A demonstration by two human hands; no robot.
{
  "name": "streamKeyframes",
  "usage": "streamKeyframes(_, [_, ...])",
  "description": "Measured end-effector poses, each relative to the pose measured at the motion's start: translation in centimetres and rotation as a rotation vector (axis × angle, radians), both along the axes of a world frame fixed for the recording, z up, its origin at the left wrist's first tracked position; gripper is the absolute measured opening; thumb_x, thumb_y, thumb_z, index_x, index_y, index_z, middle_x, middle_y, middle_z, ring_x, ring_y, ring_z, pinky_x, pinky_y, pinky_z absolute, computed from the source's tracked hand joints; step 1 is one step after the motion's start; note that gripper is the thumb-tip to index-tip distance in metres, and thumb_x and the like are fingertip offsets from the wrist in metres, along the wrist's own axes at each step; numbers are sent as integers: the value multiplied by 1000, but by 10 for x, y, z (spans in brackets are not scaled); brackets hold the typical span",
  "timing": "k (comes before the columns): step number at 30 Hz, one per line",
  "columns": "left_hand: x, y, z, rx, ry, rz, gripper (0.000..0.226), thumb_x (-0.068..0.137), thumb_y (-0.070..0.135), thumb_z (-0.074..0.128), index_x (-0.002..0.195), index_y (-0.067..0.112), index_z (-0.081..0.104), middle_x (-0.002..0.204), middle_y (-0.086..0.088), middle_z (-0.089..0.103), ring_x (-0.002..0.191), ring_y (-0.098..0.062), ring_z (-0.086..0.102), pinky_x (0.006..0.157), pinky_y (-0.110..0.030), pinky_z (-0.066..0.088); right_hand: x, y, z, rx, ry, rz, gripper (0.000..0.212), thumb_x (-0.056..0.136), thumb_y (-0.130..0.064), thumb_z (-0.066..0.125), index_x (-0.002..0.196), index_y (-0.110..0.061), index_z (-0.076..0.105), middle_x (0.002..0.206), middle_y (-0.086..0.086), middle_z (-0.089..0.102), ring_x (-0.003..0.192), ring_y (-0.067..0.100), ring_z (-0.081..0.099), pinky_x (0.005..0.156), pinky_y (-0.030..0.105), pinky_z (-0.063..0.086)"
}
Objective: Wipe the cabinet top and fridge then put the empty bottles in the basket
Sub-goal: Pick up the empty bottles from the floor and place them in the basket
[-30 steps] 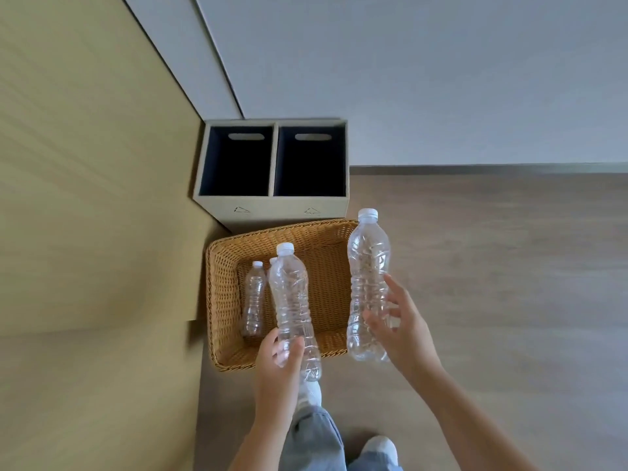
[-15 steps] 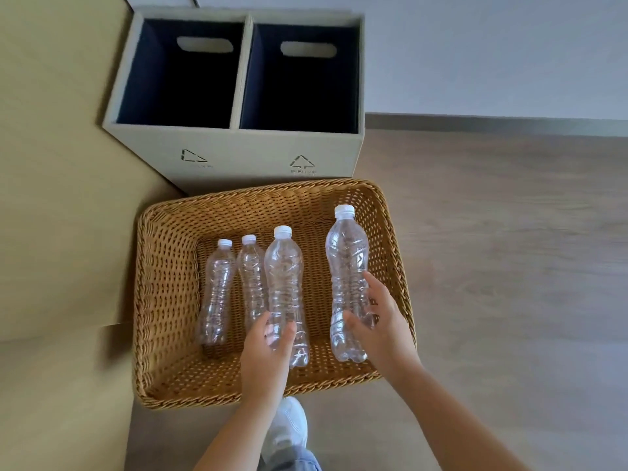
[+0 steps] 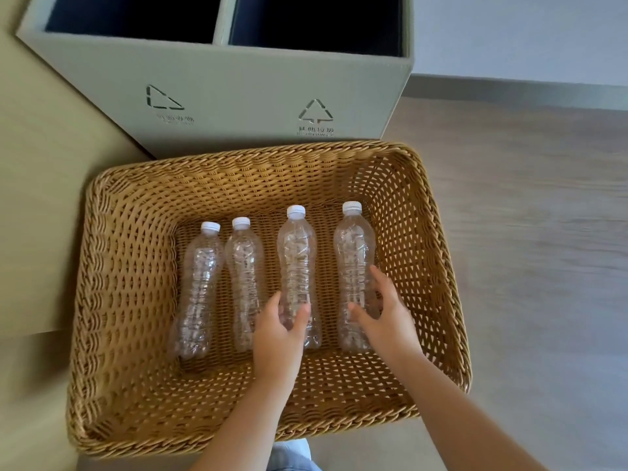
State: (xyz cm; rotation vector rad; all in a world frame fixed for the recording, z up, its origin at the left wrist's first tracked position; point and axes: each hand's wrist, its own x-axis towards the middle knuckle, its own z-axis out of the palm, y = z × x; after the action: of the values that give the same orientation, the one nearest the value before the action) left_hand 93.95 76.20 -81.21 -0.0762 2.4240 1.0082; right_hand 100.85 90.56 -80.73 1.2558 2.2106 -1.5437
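Note:
A brown wicker basket (image 3: 129, 300) sits on the floor with several clear, empty, white-capped bottles lying side by side in it. My left hand (image 3: 277, 338) grips the lower part of the third bottle (image 3: 295, 260). My right hand (image 3: 384, 321) holds the lower part of the rightmost bottle (image 3: 354, 253), thumb and fingers around it. Two more bottles (image 3: 200, 283) (image 3: 244, 266) lie untouched to the left. Both held bottles are down on the basket's floor.
A grey-green two-compartment recycling bin (image 3: 238, 96) stands right behind the basket. A tan cabinet side (image 3: 37, 198) runs along the left. Wood-look floor (image 3: 543, 266) extends to the right, and a white wall is beyond it.
Both hands have lowered their bottles into the basket until they lie on its floor. My head has moved closer and lower over the basket.

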Motion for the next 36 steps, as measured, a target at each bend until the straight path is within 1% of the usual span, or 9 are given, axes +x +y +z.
streamKeyframes(2, [0, 1, -9, -12, -13, -5, 64, 83, 44, 57, 136, 14, 37, 131, -8, 52, 114, -21, 52, 93, -38, 46, 0, 1, -9, -39, 21, -31, 71, 84, -24, 64, 139, -41, 22, 140, -12, 39, 110, -8, 41, 90, 14, 39])
streamKeyframes(5, [-2, 2, -22, -39, -9, -15, 66, 82, 45, 58, 137, 15, 36, 133, -7, 51, 118, -22, 49, 96, -42, 44, -2, 5, -19, -59, 7, -41, 72, 83, -24, 65, 138, -43, 22, 143, -11, 35, 123, 7, 35, 101, 35, 36])
streamKeyframes(17, [-7, 10, -42, -91, -32, -37, 75, 74, 44, 68, 136, 17, 36, 136, -7, 47, 118, -23, 48, 92, -36, 44, -8, 12, -33, -83, -112, -46, 76, 82, -18, 66, 141, -35, 21, 146, -6, 32, 131, 17, 33, 105, 41, 36])
streamKeyframes(21, [-6, 10, -42, -81, -31, -41, 75, 73, 43, 69, 135, 17, 36, 135, -6, 48, 110, -15, 50, 84, -23, 39, -12, 10, -34, -84, -111, -59, 76, 82, -17, 66, 141, -36, 20, 146, -4, 32, 131, 17, 33, 105, 42, 37])
streamKeyframes(24, [-6, 8, -40, -68, -47, -38, 75, 74, 42, 68, 136, 15, 35, 138, -7, 45, 119, -18, 46, 92, -29, 40, -13, 10, -34, -93, -115, -58, 77, 83, -17, 65, 141, -36, 18, 147, -3, 30, 132, 19, 32, 105, 40, 36])
streamKeyframes(27, [-8, 9, -34, -74, -36, -50, 75, 77, 41, 65, 139, 15, 32, 143, -7, 38, 128, -22, 38, 102, -36, 35, -14, 9, -34, -78, -129, -44, 79, 83, -17, 65, 142, -37, 16, 149, -3, 26, 132, 17, 30, 100, 34, 37])
streamKeyframes(31, [-10, 9, -18, -87, 12, -68, 67, 82, 38, 61, 138, 15, 33, 145, -5, 37, 131, -20, 35, 103, -32, 31, -13, 8, -27, -57, -167, -46, 78, 84, -20, 63, 142, -38, 15, 148, -3, 28, 125, 14, 37, 73, 10, 37])
streamKeyframes(34, [-10, 10, -1, -94, 15, -84, 63, 85, 37, 58, 138, 15, 34, 145, -3, 36, 132, -18, 33, 105, -32, 30, -13, 11, -16, -88, -185, -69, 76, 84, -18, 63, 141, -37, 17, 144, 0, 32, 106, 11, 49, 59, 7, 43])
streamKeyframes(36, [-9, 9, 10, -80, 0, -86, 60, 86, 37, 58, 137, 16, 36, 144, -3, 38, 131, -18, 34, 104, -31, 30, -11, 13, -7, -99, -211, -55, 72, 84, -20, 62, 140, -37, 20, 138, 2, 38, 88, 9, 55, 53, 16, 52])
